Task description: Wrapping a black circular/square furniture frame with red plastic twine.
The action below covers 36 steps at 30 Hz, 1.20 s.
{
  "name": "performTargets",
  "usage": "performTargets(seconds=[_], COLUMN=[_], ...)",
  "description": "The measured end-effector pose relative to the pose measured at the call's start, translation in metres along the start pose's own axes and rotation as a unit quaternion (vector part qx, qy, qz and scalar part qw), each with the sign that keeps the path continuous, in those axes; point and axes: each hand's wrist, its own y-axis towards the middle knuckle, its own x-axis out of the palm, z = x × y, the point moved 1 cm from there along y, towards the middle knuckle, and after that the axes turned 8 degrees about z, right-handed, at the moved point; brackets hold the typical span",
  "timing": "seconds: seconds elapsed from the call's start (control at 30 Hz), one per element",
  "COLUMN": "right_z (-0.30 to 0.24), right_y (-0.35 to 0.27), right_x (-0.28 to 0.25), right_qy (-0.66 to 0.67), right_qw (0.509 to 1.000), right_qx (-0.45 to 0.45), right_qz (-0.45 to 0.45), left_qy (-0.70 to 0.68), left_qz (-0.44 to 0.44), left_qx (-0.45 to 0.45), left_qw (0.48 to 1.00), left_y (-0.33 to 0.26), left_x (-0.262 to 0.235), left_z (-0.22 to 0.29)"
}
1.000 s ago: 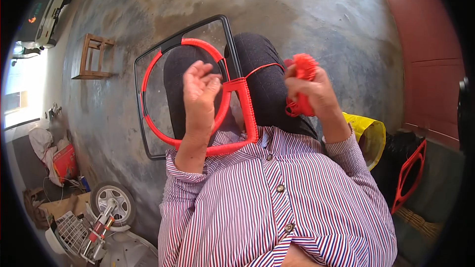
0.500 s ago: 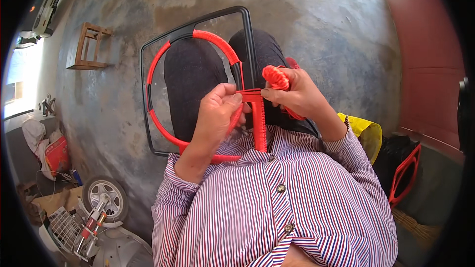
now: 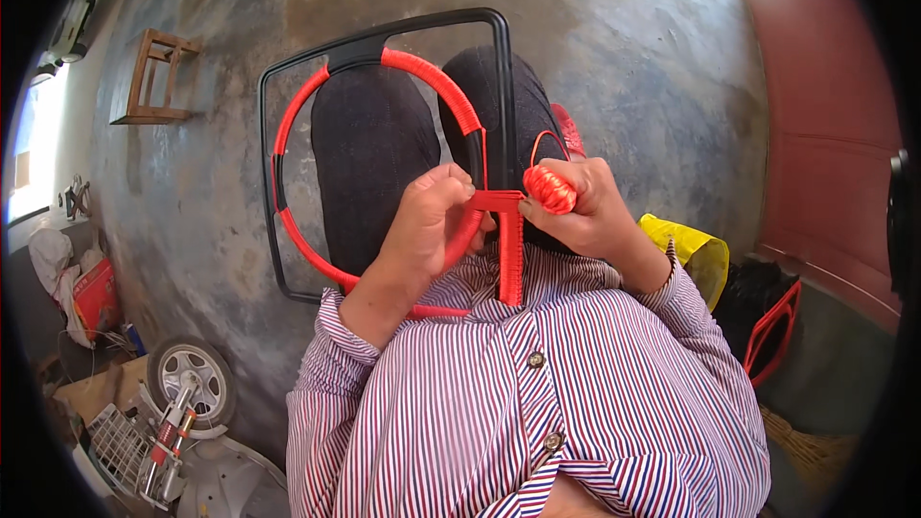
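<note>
Across my thighs rests a black frame (image 3: 505,86) with rounded corners and a ring inside it. Glossy red cord wraps parts of the ring (image 3: 422,70) and a stretch of the frame's near right side (image 3: 511,259). My left hand (image 3: 427,221) is closed around the ring's right side, its thumb and finger pinching where red strands (image 3: 497,200) cross from ring to frame. A coiled bundle of red cord (image 3: 552,190) is gripped in my right hand (image 3: 595,211), just right of those strands. A loose loop rises above the bundle. My left fingertips are partly hidden behind the ring.
A small wooden stool (image 3: 153,77) stands far left on the concrete floor. Lower left are a wheeled vehicle's wheel (image 3: 192,386) and a red box (image 3: 94,302). To my right lie a yellow bag (image 3: 696,254) and another black-and-red frame (image 3: 775,331), near a red door (image 3: 815,115).
My right hand has turned and dropped slightly, and the cord bundle with it. The strands between ring and frame now lie closer together as a band. The view has shifted a little.
</note>
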Motion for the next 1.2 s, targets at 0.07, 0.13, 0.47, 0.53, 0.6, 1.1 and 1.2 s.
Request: performTargets(seconds=[0.07, 0.13, 0.47, 0.53, 0.6, 1.1, 1.2], right_z=[0.005, 0.026, 0.014, 0.009, 0.002, 0.023, 0.003], right_y=[0.0, 0.0, -0.034, -0.037, -0.03, 0.024, 0.027], right_x=[-0.003, -0.008, -0.052, -0.044, -0.032, 0.0, -0.001], right_qy=[0.064, 0.221, 0.188, -0.031, -0.14, 0.189, 0.236], right_qw=[0.997, 0.966, 0.965, 0.981, 0.966, 0.98, 0.962], right_qx=[0.04, 0.136, 0.183, 0.036, 0.04, 0.049, 0.063], right_qz=[-0.002, 0.008, -0.009, -0.188, -0.211, 0.034, 0.12], left_qy=[-0.024, -0.057, -0.111, -0.153, -0.166, -0.058, 0.112], left_qz=[-0.022, -0.061, -0.039, -0.102, -0.119, 0.081, 0.133], left_qx=[-0.03, -0.067, -0.001, 0.021, 0.035, 0.137, 0.294], left_qw=[0.999, 0.994, 0.993, 0.983, 0.978, 0.986, 0.94], left_y=[0.004, 0.012, 0.01, 0.012, 0.012, -0.003, -0.01], left_x=[-0.004, -0.013, -0.007, -0.011, -0.011, 0.007, 0.005], left_z=[0.001, 0.001, 0.003, 0.002, 0.001, -0.003, -0.007])
